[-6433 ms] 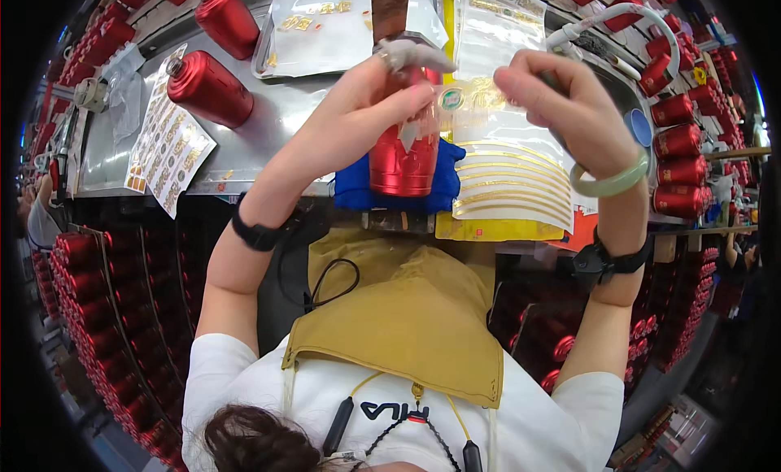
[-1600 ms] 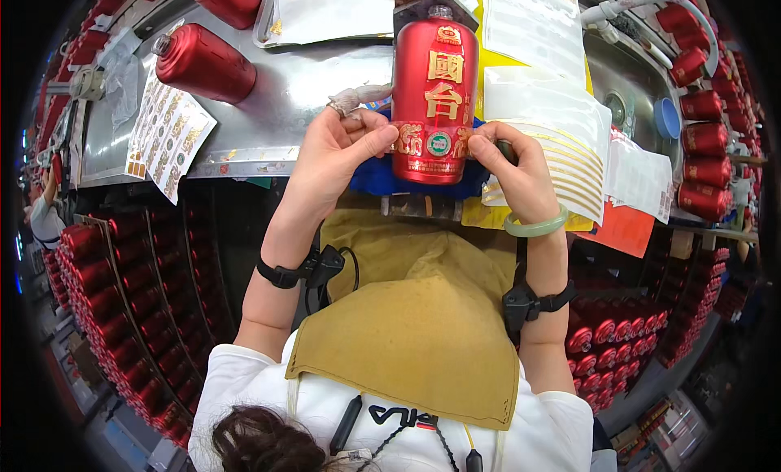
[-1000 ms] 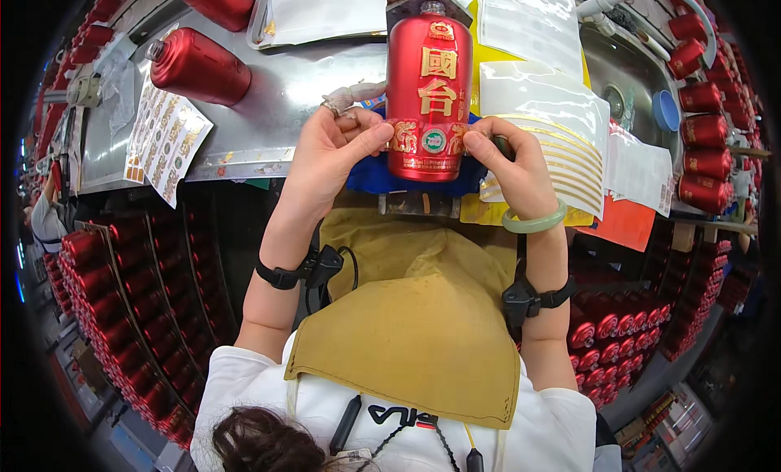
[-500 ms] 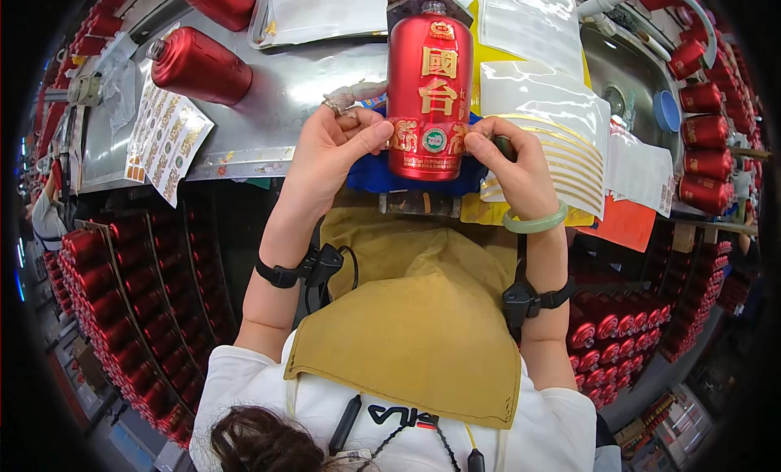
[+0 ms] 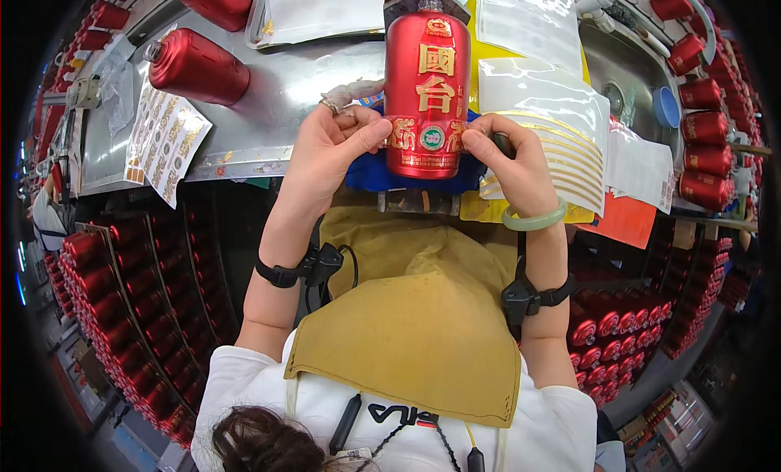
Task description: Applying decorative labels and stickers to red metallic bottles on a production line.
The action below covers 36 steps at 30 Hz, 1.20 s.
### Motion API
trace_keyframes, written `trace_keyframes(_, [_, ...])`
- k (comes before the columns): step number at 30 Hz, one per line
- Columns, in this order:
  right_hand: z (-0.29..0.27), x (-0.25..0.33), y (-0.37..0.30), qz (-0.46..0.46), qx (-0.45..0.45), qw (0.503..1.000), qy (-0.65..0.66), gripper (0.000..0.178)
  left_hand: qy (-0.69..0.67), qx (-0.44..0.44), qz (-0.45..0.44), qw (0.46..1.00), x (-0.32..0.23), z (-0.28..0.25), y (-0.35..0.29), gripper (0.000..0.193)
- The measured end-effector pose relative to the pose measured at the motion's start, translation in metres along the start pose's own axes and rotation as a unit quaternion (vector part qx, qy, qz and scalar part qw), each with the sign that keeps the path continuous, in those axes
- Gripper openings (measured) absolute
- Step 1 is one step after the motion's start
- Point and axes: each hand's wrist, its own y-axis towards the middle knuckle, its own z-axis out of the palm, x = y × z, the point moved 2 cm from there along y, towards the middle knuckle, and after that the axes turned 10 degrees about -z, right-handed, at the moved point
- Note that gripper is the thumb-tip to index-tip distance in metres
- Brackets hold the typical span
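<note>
**Ana:** Head view first: what do the hands have?

**Ben:** The left hand (image 5: pixel 333 147) and the right hand (image 5: pixel 508 167) both grip the red bottle (image 5: pixel 427 90), one on each side of its lower end. The left thumb presses on the gold label band near the base; the right fingers curl around the other edge.

**Ana:** Where does the bottle sit?

**Ben:** It lies lengthwise away from the person, cap end far, base end resting on a blue pad (image 5: pixel 366 169) at the near edge of the metal tabletop (image 5: pixel 277 90).

**Ana:** And around it?

**Ben:** Just right of the bottle, sheets of gold strip stickers (image 5: pixel 561 139) lie on a yellow backing. A green bangle (image 5: pixel 533 220) rings the right wrist, and black straps sit on both forearms. To the left, another red bottle (image 5: pixel 199 65) lies on its side on the tabletop, with a sheet of small gold labels (image 5: pixel 163 139) near it. Crates of red bottles (image 5: pixel 114 309) fill the floor on the left, and more stand on the right (image 5: pixel 708 147)
</note>
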Motion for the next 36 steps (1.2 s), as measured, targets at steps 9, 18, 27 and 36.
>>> trace_keyframes(9, [0.000,-0.001,-0.001,-0.005,-0.005,1.000,-0.002,0.023,-0.002,0.021,0.004,1.000,-0.003,0.003,-0.001,0.054])
trace_keyframes(18, [0.001,0.003,0.000,-0.001,-0.002,1.000,-0.006,0.025,0.003,0.011,0.004,1.000,-0.003,0.004,-0.002,0.056])
trace_keyframes(27, [-0.031,0.011,-0.002,-0.100,-0.168,0.965,-0.177,0.032,-0.010,-0.022,0.015,1.000,-0.002,0.005,-0.004,0.048])
trace_keyframes(36, [-0.024,0.010,-0.003,-0.177,-0.143,0.936,-0.270,0.025,0.006,-0.034,0.066,0.997,0.010,-0.001,-0.005,0.047])
